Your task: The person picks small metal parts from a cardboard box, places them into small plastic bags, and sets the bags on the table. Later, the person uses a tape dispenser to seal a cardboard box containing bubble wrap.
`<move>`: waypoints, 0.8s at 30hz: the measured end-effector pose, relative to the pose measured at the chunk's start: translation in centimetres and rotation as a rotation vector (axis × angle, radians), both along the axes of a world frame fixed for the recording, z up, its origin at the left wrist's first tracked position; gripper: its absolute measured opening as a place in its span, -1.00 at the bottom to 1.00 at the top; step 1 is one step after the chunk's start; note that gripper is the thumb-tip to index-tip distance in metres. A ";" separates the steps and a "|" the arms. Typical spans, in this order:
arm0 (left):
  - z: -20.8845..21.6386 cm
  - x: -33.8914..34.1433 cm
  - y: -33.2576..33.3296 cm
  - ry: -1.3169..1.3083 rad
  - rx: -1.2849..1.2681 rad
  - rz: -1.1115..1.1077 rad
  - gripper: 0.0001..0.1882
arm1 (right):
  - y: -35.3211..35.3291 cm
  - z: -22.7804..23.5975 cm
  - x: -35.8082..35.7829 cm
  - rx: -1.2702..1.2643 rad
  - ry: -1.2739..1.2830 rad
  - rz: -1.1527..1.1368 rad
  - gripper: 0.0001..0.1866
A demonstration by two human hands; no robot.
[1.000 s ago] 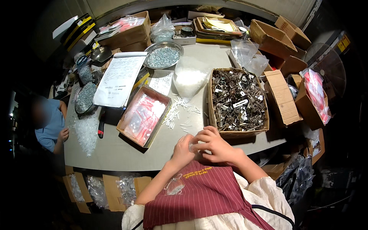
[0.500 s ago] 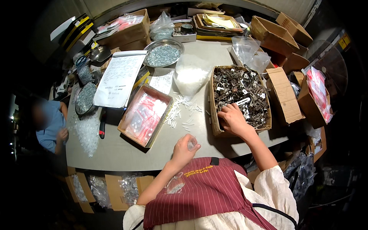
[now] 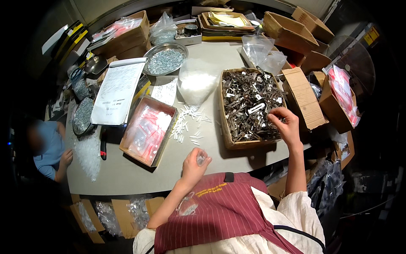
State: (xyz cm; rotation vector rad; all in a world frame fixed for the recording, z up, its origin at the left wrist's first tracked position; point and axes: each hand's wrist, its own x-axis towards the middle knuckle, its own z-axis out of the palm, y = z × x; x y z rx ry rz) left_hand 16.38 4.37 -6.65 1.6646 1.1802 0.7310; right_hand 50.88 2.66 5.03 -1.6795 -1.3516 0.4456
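My left hand (image 3: 195,168) is curled near the table's front edge. Its fingers close on a small clear plastic piece (image 3: 201,158), perhaps a little bag; its exact kind is unclear. Over the right side of an open cardboard box (image 3: 227,136) is my right hand (image 3: 288,127), fingertips pinched together. Whatever they hold, if anything, is too small to make out. Many dark and silvery metal clips or brackets (image 3: 247,95) fill that box. Left of it, short white plastic tubes (image 3: 196,137) lie scattered by a clear bag of white pieces (image 3: 198,86).
A shallow box of red-and-clear bags (image 3: 148,135) stands left of the tubes. Behind it are a written notepad (image 3: 115,95) and a metal bowl of small shiny parts (image 3: 165,60). Cardboard boxes (image 3: 305,95) crowd the right side. A person in blue (image 3: 50,148) is at far left.
My right hand has lifted from among the metal pieces and shifted toward the box's right side. My left hand keeps its hold on the clear plastic. The whole view has shifted slightly.
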 end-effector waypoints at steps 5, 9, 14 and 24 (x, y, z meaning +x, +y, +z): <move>0.1 -0.1 -0.3 0.006 -0.007 -0.012 -0.75 | -1.2 -1.2 -0.4 -0.048 -0.173 -0.001 -0.89; 0.2 -0.2 -0.2 0.006 -0.033 -0.007 -0.75 | -1.1 -1.3 -1.2 0.062 -0.458 -0.007 -0.90; -0.1 -0.2 -0.2 0.004 0.002 0.003 -0.75 | 0.1 -2.3 -1.6 0.087 -0.634 0.119 -0.82; -0.3 -0.4 -0.4 -0.004 0.018 -0.028 -0.77 | 1.1 -3.9 -2.0 -0.284 -1.198 0.242 -0.83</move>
